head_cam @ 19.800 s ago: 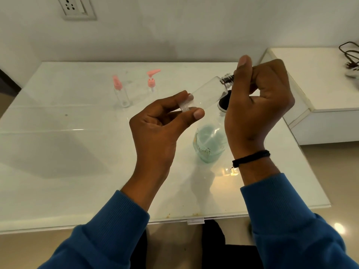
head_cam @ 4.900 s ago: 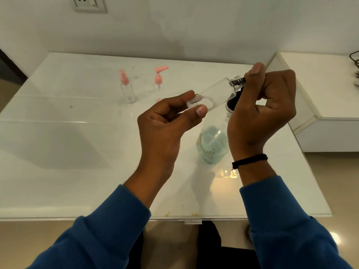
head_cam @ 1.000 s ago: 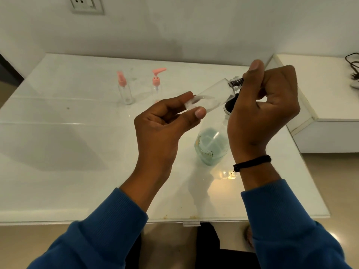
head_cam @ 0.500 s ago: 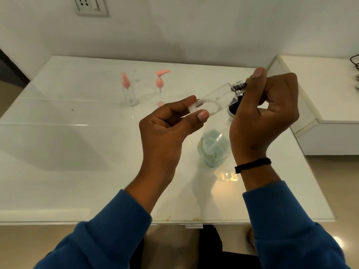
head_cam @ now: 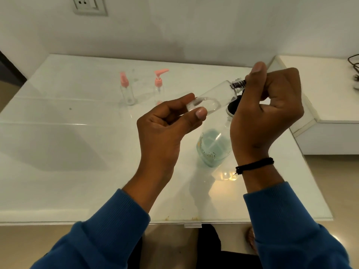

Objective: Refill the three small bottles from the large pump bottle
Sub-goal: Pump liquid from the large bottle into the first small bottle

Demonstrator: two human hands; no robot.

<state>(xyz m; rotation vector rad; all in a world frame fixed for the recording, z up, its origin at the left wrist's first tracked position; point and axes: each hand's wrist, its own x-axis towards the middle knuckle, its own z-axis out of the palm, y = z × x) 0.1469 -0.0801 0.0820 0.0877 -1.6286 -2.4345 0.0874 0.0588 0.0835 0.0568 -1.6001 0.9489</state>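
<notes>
The left grip (head_cam: 196, 108) pinches the tilted small bottle (head_cam: 215, 98) by its base, apparently so the right grip (head_cam: 252, 84), curled at its neck, feeds liquid in.

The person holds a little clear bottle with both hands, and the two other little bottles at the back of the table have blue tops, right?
Not quite. The head view shows pink tops on those two little bottles, not blue. The rest is right: the left hand and the right hand both hold the little clear bottle, and the other two stand at the back of the table.
</notes>
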